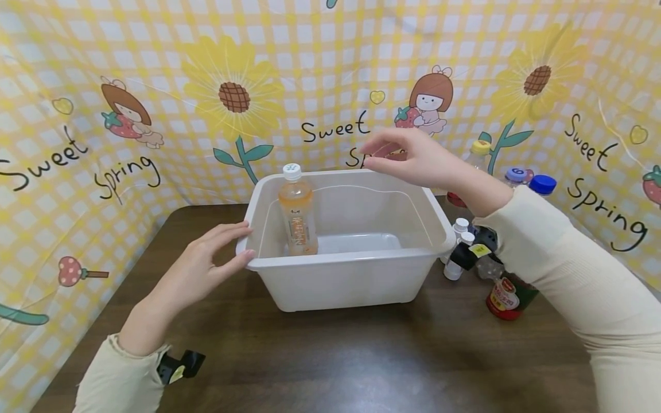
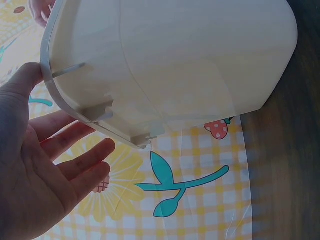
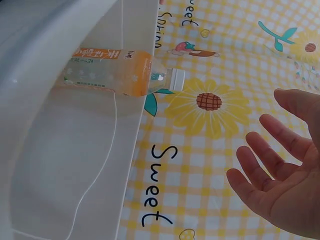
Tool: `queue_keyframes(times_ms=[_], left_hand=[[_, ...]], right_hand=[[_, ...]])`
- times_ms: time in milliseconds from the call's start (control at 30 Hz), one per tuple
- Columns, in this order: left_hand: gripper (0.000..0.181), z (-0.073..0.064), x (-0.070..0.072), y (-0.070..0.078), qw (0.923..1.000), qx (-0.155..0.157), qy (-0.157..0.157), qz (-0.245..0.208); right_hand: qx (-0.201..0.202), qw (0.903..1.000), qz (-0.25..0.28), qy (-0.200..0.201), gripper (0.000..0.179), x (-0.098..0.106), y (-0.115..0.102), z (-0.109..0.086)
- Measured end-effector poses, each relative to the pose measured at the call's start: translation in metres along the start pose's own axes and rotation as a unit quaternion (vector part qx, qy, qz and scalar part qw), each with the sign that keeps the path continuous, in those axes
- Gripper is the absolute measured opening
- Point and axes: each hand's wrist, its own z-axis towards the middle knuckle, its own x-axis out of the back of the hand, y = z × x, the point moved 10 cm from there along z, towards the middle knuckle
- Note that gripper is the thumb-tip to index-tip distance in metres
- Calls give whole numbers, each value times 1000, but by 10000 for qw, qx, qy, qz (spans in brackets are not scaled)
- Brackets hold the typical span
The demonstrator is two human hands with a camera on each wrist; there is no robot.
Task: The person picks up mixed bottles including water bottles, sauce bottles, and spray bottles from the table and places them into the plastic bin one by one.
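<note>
A white plastic tub (image 1: 341,281) stands on the dark table. Upright inside its left end is a bottle of orange drink (image 1: 298,221) with a white cap. My left hand (image 1: 198,267) holds the tub's left front corner. In the left wrist view, the left thumb and first fingers lie at the tub's rim (image 2: 50,82), while the other fingers are off it. Over the tub's back right rim, my right hand (image 1: 405,155) hangs in the air with nothing in it. Its fingers are spread and relaxed in the right wrist view, apart from the bottle (image 3: 112,72).
Right of the tub are small white-capped bottles (image 1: 454,264), a bottle with a red and green label (image 1: 508,295), and taller bottles with a yellow cap (image 1: 480,147) and a blue cap (image 1: 542,184), partly behind my right arm. A yellow checked cloth (image 1: 320,74) hangs behind.
</note>
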Motion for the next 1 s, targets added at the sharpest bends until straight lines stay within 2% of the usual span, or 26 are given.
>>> queue_keyframes(times_ms=[233,500,833,1000], left_hand=[[46,-1,-1,0,10000,3,5,-60],[46,-2,-1,0,10000,13,16,-74],[45,-2,1,1,9999,-54,127,-67],[44,-2,2,1,9998,-105,180,-77]], right_hand=[[-162,9991,117,379,25,15,10,-24],[-863,9935,320,671,32,29,32,-60],[-1443,9822,-17,1201,35,46,76,-104],[-1470,9788,-100,1423,34,52,88,-123]])
